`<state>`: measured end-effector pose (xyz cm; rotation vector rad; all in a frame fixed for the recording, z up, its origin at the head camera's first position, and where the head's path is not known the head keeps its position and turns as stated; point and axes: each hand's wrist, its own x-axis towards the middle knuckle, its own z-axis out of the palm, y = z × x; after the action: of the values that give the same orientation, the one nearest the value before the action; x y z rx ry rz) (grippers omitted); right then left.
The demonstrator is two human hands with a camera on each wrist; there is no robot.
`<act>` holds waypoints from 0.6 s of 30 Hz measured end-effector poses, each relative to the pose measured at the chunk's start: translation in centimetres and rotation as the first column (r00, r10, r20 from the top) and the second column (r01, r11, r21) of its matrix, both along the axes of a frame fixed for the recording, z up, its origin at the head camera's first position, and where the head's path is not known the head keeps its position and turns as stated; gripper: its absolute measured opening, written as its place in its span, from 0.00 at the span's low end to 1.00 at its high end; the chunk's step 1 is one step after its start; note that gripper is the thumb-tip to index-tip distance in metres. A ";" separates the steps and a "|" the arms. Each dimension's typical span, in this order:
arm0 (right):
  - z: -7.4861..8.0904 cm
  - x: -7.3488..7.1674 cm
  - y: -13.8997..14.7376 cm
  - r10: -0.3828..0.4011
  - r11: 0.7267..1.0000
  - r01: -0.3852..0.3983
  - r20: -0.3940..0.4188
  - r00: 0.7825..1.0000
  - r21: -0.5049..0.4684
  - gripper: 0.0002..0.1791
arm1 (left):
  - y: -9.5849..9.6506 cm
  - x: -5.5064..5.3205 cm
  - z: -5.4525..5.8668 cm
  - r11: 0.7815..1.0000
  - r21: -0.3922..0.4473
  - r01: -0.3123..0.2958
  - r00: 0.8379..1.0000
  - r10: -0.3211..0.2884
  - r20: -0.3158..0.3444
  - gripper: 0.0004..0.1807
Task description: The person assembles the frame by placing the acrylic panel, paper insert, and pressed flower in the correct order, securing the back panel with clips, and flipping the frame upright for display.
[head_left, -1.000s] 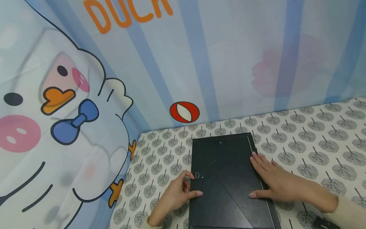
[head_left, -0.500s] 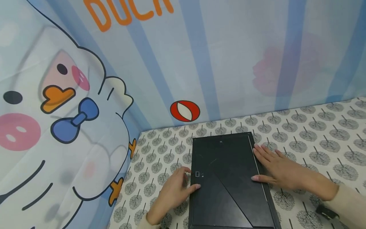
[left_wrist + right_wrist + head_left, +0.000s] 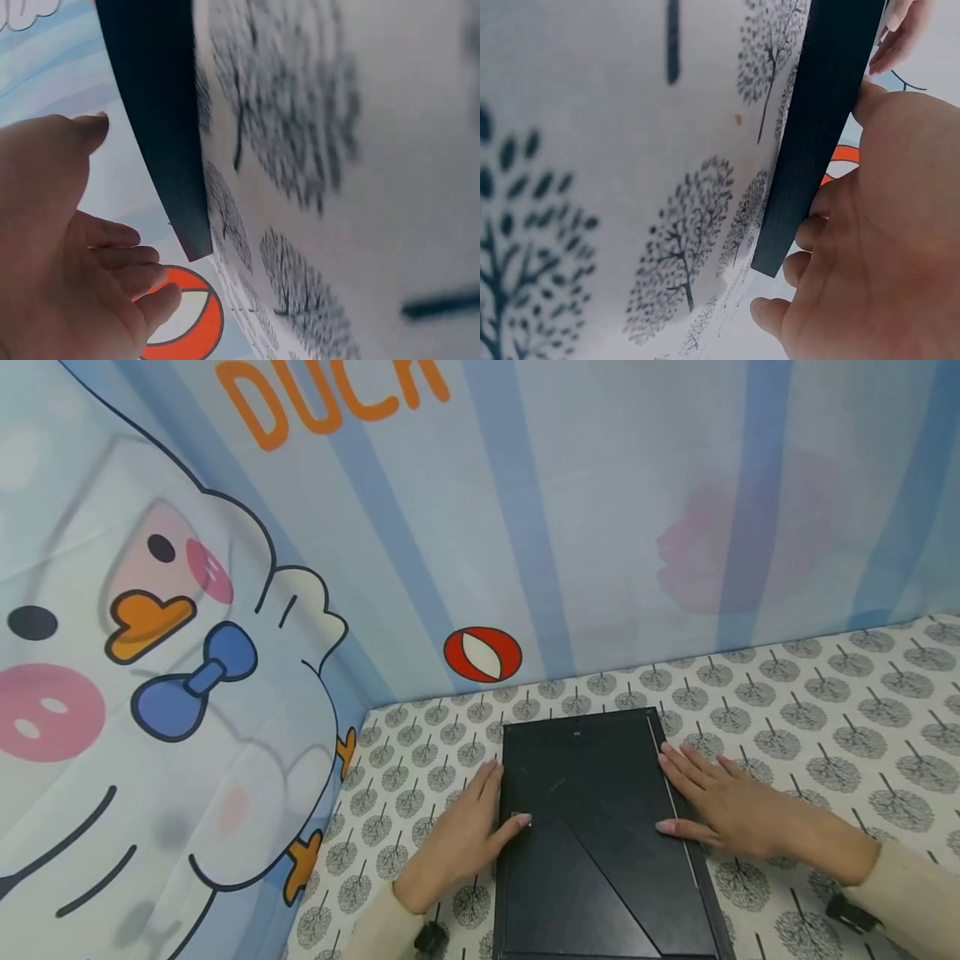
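Observation:
A black picture frame [image 3: 577, 877] lies back side up on the patterned cloth. Its back panel carries a diagonal seam and a narrow pale line near the right edge. At the frame's left edge is my left hand [image 3: 461, 835], fingers extended along the outside and thumb over the rim; the thumb partly covers a small metal catch. On the opposite edge my right hand [image 3: 738, 806] rests with straight fingers and its thumb on the panel. In the right wrist view, fingertips [image 3: 810, 232] meet the frame's side wall [image 3: 817, 135]. The left wrist view shows the other side wall [image 3: 157, 127].
White cloth [image 3: 847, 735] printed with dark trees covers the tabletop. Behind it hangs a light blue curtain [image 3: 637, 527] with a duck picture [image 3: 247, 777] at the left and a red ball print [image 3: 482, 654]. Dark wrist straps [image 3: 853, 912] sit at the sleeves.
My left hand has moved up along the frame's left edge, and its curled fingers have straightened. My right hand has shifted slightly up the right edge. The frame stays where it was.

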<state>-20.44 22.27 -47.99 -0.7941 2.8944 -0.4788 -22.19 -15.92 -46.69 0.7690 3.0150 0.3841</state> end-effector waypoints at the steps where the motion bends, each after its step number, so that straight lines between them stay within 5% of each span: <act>1: 0.0 0.0 0.0 0.000 1.000 0.000 -0.002 1.000 -0.001 0.52 | 0.0 -0.3 -0.1 1.000 -0.010 0.005 1.000 -0.005 0.009 0.49; 11: -0.1 0.0 0.1 0.008 1.000 -0.008 0.001 1.000 -0.030 0.52 | -0.5 -2.9 -0.6 0.989 -0.128 0.077 0.992 -0.063 0.110 0.57; 18: 0.0 0.0 0.1 0.014 0.998 -0.013 0.028 1.000 -0.055 0.53 | -0.5 -3.2 -0.6 0.981 -0.150 0.123 0.989 -0.108 0.105 0.59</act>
<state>-20.43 22.36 -48.02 -0.8074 2.8594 -0.5663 -25.41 -16.38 -47.32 0.8800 2.8517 0.1741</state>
